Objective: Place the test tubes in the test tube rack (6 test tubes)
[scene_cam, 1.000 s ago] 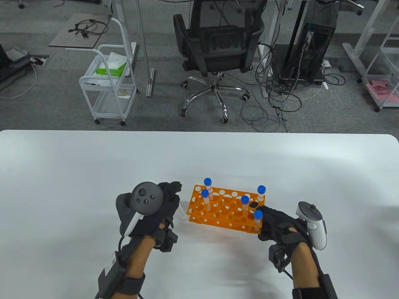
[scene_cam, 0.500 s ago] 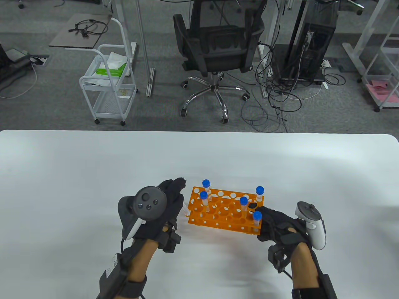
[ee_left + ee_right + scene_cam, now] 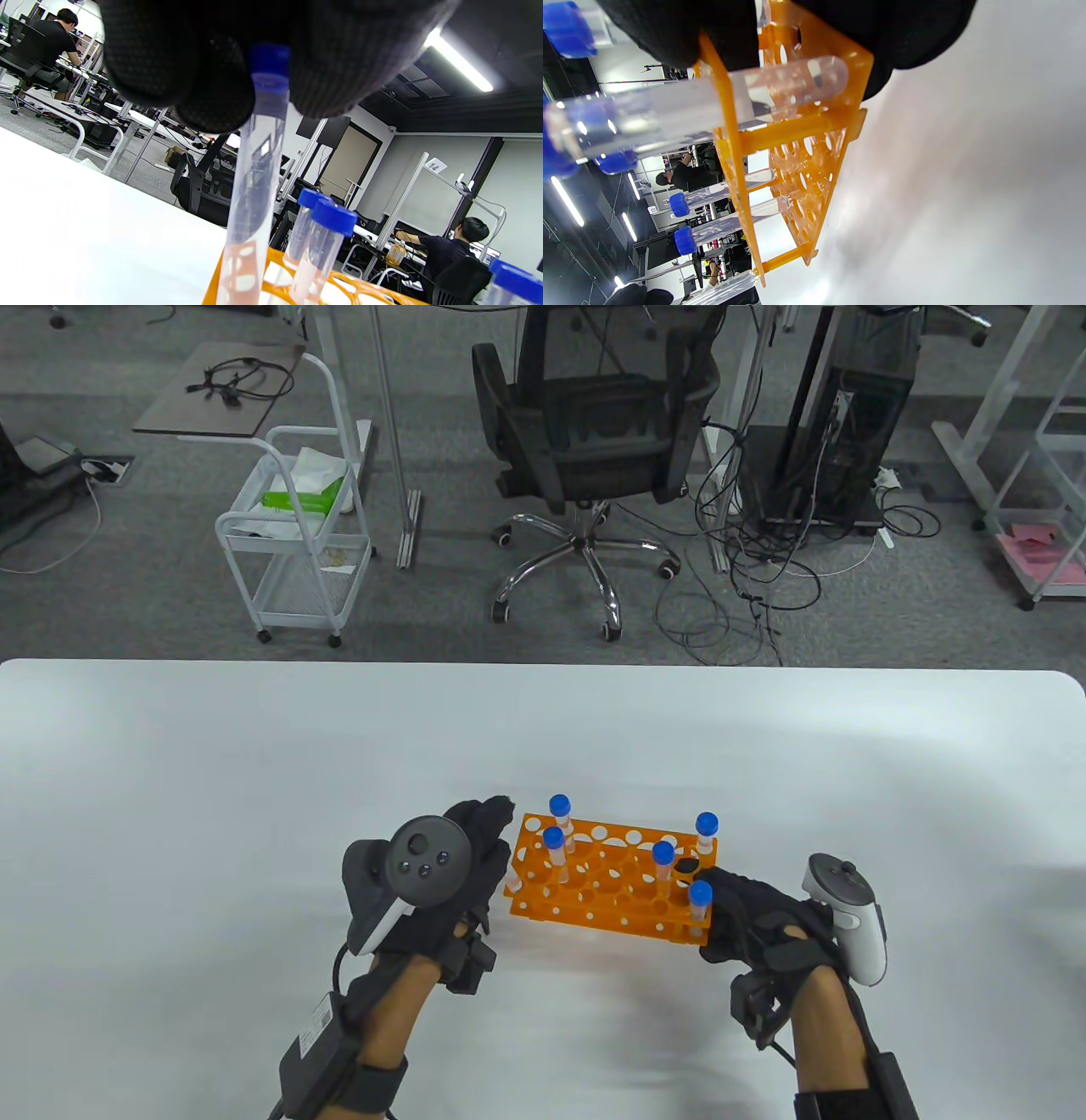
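Note:
An orange test tube rack stands on the white table and holds several clear tubes with blue caps. My left hand is at the rack's left end and pinches one more tube by its blue cap. That tube hangs nearly upright with its lower end at the rack's left edge. I cannot tell whether it sits in a hole. My right hand grips the rack's right end. In the right wrist view its fingers clamp the rack's top plate beside a seated tube.
The white table stretches wide around the rack. Beyond its far edge stand an office chair and a white cart on the floor.
My left hand has moved right with the tube, bringing its lower end from beside the rack to the rack's left edge. My right hand and the rack have stayed nearly still.

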{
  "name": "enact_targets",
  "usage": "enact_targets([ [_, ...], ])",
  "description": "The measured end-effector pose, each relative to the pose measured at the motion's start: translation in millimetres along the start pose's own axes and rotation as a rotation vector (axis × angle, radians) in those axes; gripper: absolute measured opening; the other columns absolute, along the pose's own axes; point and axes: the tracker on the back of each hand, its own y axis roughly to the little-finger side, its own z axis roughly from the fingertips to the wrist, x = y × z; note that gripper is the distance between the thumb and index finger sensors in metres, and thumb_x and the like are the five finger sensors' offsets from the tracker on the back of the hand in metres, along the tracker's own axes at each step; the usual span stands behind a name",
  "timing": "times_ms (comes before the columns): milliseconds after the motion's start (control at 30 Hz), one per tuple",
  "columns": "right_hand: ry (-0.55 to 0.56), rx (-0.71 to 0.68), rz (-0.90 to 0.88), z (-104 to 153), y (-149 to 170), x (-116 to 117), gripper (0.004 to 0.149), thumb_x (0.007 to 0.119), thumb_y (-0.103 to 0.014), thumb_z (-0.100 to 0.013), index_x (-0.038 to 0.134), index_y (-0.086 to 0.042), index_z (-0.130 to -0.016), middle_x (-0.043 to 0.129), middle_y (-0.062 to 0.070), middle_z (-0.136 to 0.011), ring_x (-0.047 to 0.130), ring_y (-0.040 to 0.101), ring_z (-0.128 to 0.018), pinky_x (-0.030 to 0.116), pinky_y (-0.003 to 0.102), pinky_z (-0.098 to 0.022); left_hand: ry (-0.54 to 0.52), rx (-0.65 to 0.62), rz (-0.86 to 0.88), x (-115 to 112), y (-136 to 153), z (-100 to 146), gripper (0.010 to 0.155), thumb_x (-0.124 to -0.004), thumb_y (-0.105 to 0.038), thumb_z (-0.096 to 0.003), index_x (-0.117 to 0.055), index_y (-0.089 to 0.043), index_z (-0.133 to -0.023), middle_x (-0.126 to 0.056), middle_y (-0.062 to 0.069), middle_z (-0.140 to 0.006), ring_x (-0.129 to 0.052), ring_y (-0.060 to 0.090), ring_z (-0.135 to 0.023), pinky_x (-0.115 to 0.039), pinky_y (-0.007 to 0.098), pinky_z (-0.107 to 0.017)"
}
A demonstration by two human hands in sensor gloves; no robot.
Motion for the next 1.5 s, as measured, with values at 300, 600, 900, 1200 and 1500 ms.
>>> enact_targets([
  [300, -0.006, -0.002, 0.002, 0, 0, 0, 0.049, 0.070, -0.055, -0.051, 0.074, -0.036, -0.096, 0.070, 0.016, -0.104, 0.087, 0.035, -0.078, 0.073, 0.053, -0.057, 0.035, -0.009, -0.037, -12, -1, -2, 0.048, -0.093, -0.030, -0.0402, -0.087, -0.024, -0.087, -0.093, 0.010, -0.087, -0.103, 0.023, -0.059, -0.092, 0.038, -0.044],
  [600, -0.013, -0.001, 0.008, -1, 0, 1, 0.048, 0.070, -0.055, -0.051, 0.074, -0.037, -0.096, 0.070, 0.016, -0.104, 0.087, 0.035, -0.078, 0.073, 0.053, -0.058, 0.065, -0.013, -0.043, -23, 0, -2, 0.048, -0.094, -0.031, -0.0392, -0.087, -0.024, -0.087, -0.094, 0.010, -0.086, -0.104, 0.022, -0.059, -0.093, 0.038, -0.044],
  [900, -0.017, -0.003, 0.003, -2, 0, 2, 0.048, 0.070, -0.055, -0.051, 0.074, -0.037, -0.096, 0.070, 0.016, -0.104, 0.087, 0.035, -0.078, 0.073, 0.053, -0.058, 0.093, -0.021, -0.057, -30, -2, -2, 0.048, -0.094, -0.032, -0.0388, -0.088, -0.023, -0.086, -0.095, 0.011, -0.085, -0.105, 0.022, -0.058, -0.094, 0.038, -0.043],
  [1200, -0.021, -0.003, 0.000, -2, 0, 3, 0.048, 0.070, -0.055, -0.051, 0.074, -0.037, -0.096, 0.070, 0.016, -0.104, 0.087, 0.035, -0.078, 0.073, 0.053, -0.058, 0.131, -0.013, -0.015, -29, 1, -2, 0.052, -0.093, -0.038, -0.0385, -0.088, -0.022, -0.087, -0.093, 0.012, -0.087, -0.103, 0.025, -0.061, -0.093, 0.040, -0.044],
  [1500, -0.018, 0.000, -0.004, -1, 0, 3, 0.048, 0.070, -0.055, -0.051, 0.075, -0.036, -0.096, 0.070, 0.016, -0.104, 0.087, 0.035, -0.078, 0.073, 0.053, -0.058, 0.152, 0.002, 0.062, -22, 11, -3, 0.054, -0.087, -0.044, -0.0402, -0.087, -0.021, -0.089, -0.091, 0.014, -0.088, -0.102, 0.028, -0.062, -0.091, 0.043, -0.045],
])
